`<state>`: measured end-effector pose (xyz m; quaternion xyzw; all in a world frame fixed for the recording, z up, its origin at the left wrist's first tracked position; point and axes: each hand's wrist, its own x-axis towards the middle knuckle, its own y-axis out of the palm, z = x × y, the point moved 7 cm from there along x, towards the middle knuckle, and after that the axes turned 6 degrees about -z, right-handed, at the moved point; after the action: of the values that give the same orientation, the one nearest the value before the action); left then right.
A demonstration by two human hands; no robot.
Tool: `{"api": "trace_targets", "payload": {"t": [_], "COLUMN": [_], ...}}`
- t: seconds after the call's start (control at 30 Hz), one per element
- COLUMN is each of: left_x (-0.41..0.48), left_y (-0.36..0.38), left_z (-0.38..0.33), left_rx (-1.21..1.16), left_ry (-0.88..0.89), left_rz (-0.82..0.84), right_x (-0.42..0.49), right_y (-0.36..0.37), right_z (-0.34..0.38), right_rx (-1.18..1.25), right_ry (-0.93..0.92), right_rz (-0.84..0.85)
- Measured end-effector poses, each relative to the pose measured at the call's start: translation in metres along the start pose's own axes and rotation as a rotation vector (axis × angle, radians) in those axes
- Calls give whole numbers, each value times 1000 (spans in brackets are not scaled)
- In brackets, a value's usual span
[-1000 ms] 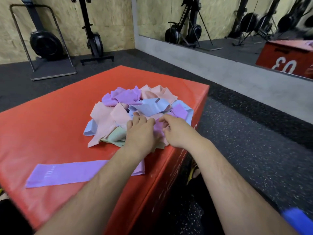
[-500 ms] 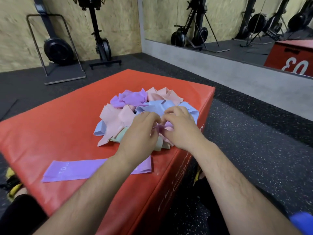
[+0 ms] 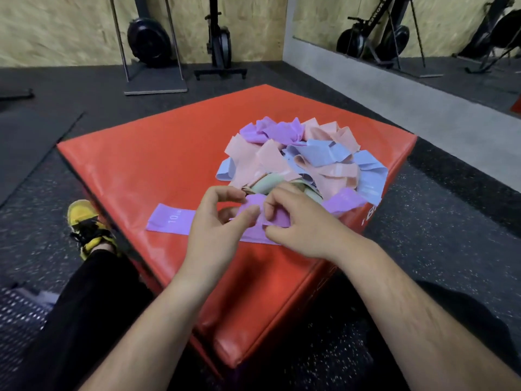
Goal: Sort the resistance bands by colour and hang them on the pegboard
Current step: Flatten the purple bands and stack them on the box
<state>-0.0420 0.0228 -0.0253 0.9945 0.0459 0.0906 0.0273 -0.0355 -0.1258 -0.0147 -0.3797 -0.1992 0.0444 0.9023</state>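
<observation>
Where the red box (image 3: 174, 165) carries a heap of bands (image 3: 304, 156), both hands pinching one purple band (image 3: 277, 217): left hand (image 3: 217, 230) and right hand (image 3: 298, 221) closed on it, just above another purple band (image 3: 170, 220) lying flat near the front edge.

Head-worn camera looks steeply down, close over the red box (image 3: 174, 165).
</observation>
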Motion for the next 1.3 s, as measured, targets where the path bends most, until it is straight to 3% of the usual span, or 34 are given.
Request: {"api": "trace_targets", "payload": {"t": [0.23, 0.43, 0.67, 0.8, 0.97, 1.1, 1.3], "left_x": [11, 22, 43, 52, 65, 73, 72], "left_y": [-25, -43, -82, -107, -127, -141, -138], "left_z": [33, 30, 28, 32, 37, 42, 53], "left_rx": [-53, -61, -56, -1, 93, 315, 595], "left_ry": [-224, -135, -96, -79, -49, -3, 25], "left_rz": [63, -25, -130, -198, -239, -308, -266], "right_x": [4, 9, 0, -10, -4, -1, 1], "right_y": [20, 24, -4, -24, -32, -28, -8], "right_z": [9, 5, -36, -51, -61, -62, -61], "right_rx": [43, 35, -160, 56, 93, -26, -232], "right_ry": [-22, 105, 295, 433, 392, 361, 322], "right_rz": [50, 140, 250, 181, 83, 24, 24]}}
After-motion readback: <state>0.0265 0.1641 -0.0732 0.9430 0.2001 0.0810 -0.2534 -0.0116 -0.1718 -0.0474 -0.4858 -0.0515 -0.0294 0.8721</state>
